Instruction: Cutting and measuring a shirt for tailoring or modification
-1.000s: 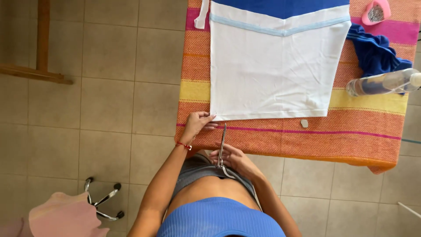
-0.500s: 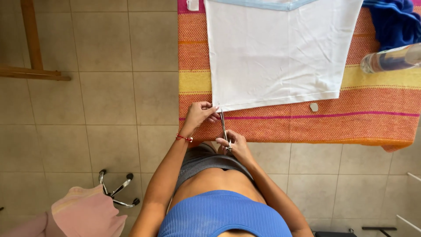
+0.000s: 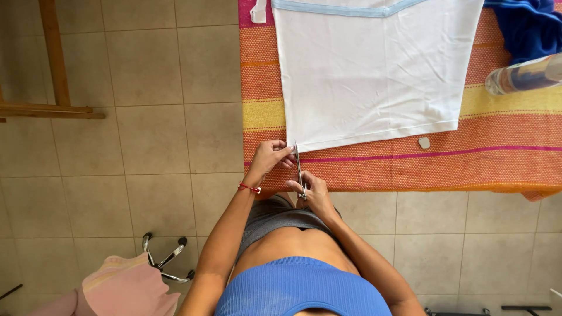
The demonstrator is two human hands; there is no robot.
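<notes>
At the near corner of the cloth: I see the scissors [image 3: 299, 169] pointing away from me, tip at the white fabric's [image 3: 369, 70] lower left corner.
Right hand [image 3: 313, 192]: fingers closed around the scissor handles, just below the table edge.
Left hand [image 3: 272, 157]: pinching that fabric corner, touching the blades' left side.
Surface: striped orange cloth [image 3: 497, 164] under the fabric.
Nearby: small grey chalk piece [image 3: 424, 142] to the right; clear bottle [image 3: 524, 75] and blue garment [image 3: 527, 26] well apart.
</notes>
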